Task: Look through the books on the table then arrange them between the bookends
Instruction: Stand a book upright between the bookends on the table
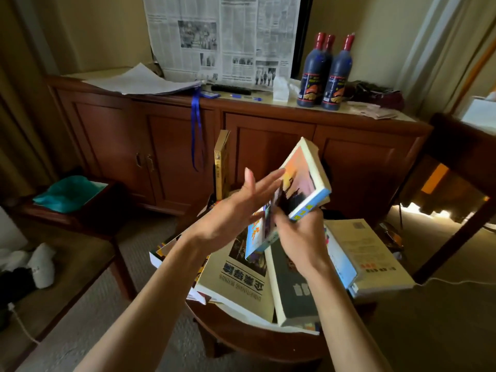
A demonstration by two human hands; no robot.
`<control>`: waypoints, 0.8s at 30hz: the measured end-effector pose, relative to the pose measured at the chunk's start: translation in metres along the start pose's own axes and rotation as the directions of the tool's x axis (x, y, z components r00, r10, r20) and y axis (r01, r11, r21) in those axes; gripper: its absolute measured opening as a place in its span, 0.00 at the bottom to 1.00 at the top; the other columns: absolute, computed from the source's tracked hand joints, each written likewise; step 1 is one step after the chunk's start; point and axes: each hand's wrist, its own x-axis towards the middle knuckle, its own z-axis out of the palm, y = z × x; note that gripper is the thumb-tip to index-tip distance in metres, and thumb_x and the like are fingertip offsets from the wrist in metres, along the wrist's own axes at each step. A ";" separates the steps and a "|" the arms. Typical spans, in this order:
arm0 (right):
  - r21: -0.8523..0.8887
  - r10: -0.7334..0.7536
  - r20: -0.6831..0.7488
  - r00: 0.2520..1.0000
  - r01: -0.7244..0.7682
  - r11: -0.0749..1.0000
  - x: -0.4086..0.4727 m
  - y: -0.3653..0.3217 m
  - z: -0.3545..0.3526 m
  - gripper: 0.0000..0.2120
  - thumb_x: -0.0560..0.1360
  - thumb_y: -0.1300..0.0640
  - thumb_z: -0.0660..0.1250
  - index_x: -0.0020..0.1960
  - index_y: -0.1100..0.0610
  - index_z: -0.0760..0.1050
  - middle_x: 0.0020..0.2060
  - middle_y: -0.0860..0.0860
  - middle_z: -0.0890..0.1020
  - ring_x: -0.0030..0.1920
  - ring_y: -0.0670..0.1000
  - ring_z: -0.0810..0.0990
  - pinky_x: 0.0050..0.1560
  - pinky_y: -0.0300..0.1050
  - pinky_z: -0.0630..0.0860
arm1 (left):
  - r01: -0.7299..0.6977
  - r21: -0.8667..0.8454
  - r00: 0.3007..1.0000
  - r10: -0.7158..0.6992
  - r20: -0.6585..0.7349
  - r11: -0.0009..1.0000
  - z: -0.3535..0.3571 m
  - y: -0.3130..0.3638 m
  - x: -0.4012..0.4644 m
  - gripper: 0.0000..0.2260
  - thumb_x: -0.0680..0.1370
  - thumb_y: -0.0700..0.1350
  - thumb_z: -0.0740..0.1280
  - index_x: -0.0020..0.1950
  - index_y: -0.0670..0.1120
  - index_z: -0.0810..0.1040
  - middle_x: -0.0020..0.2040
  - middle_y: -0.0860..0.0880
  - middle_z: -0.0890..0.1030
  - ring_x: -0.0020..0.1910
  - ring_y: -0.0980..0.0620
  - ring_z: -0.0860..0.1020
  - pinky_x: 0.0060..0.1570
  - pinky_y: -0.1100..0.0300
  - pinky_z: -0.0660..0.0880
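While a paperback [306, 181] with an orange and blue cover is held up above the round table [241, 336], its lower spine is gripped by the right hand [298, 234], whose fingers are curled round it. The book is tilted, its top edge leaning to the far right. The left hand [241, 210] is seen just left of the book with its fingers stretched out straight and nothing gripped; whether the fingertips touch the cover cannot be told. Several other books [241, 285] are spread flat on the table beneath the hands, overlapping one another. One yellow book [221, 167] is stood upright at the far edge of the table. Behind, three dark bottles [326, 73] are set on a wooden sideboard [268, 135], to the right of a hanging newspaper [222, 36].
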 end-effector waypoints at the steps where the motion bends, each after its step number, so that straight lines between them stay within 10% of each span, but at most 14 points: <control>1: 0.028 0.008 -0.055 0.998 -0.006 1.000 0.007 0.004 0.001 0.08 0.76 0.62 0.72 0.54 0.58 0.79 0.41 0.43 0.84 0.37 0.32 0.81 0.37 0.28 0.74 | 0.000 0.002 0.998 0.000 -0.070 1.000 -0.009 0.000 0.001 0.27 0.81 0.68 0.48 0.76 0.62 0.68 0.75 0.59 0.71 0.76 0.62 0.64 0.75 0.50 0.56; 3: 0.049 0.016 -0.102 0.995 -0.011 0.999 0.022 0.006 0.008 0.05 0.77 0.64 0.69 0.52 0.59 0.79 0.40 0.44 0.83 0.33 0.32 0.80 0.33 0.27 0.74 | 0.008 0.121 0.951 0.030 -0.309 0.993 -0.031 -0.017 0.004 0.18 0.84 0.59 0.56 0.69 0.58 0.76 0.62 0.62 0.81 0.64 0.69 0.74 0.65 0.60 0.68; 5: 0.034 0.007 -0.138 0.990 -0.002 0.999 0.040 0.008 0.020 0.05 0.77 0.65 0.69 0.52 0.59 0.78 0.42 0.47 0.83 0.36 0.35 0.82 0.39 0.31 0.78 | 0.133 0.261 0.855 0.022 -0.518 0.956 -0.054 -0.051 0.009 0.13 0.80 0.62 0.64 0.61 0.61 0.80 0.55 0.59 0.84 0.56 0.65 0.79 0.63 0.48 0.75; 8: 0.002 -0.007 -0.177 0.984 0.008 1.000 0.074 0.020 0.043 0.09 0.77 0.63 0.69 0.57 0.63 0.78 0.49 0.51 0.83 0.50 0.49 0.85 0.50 0.43 0.81 | 0.556 0.569 0.795 -0.190 -0.576 0.606 -0.076 -0.114 0.015 0.31 0.74 0.73 0.60 0.74 0.60 0.69 0.77 0.47 0.68 0.78 0.47 0.61 0.78 0.37 0.47; 10: -0.031 -0.010 -0.159 0.987 0.005 0.999 0.098 0.030 0.060 0.12 0.77 0.62 0.68 0.60 0.64 0.78 0.50 0.51 0.83 0.52 0.51 0.84 0.50 0.42 0.80 | 0.563 0.691 0.817 -0.180 -0.548 0.453 -0.077 -0.133 0.014 0.31 0.78 0.71 0.55 0.78 0.59 0.63 0.83 0.48 0.53 0.82 0.48 0.45 0.75 0.42 0.33; 18: -0.181 0.080 -0.086 0.993 -0.094 0.979 0.174 0.088 0.144 0.13 0.79 0.60 0.66 0.60 0.66 0.73 0.52 0.62 0.82 0.53 0.61 0.82 0.48 0.48 0.77 | 0.538 0.733 0.828 -0.097 -0.552 0.416 -0.078 -0.145 0.009 0.35 0.76 0.75 0.46 0.80 0.62 0.57 0.83 0.51 0.45 0.81 0.52 0.37 0.76 0.50 0.30; 24: -0.214 0.273 0.162 0.948 -0.236 0.948 0.183 0.124 0.174 0.10 0.77 0.62 0.65 0.57 0.59 0.72 0.33 0.51 0.74 0.31 0.49 0.75 0.28 0.38 0.70 | 0.554 0.740 0.814 -0.062 -0.578 0.382 -0.078 -0.149 0.010 0.34 0.76 0.75 0.45 0.80 0.64 0.56 0.83 0.52 0.43 0.80 0.53 0.34 0.73 0.54 0.27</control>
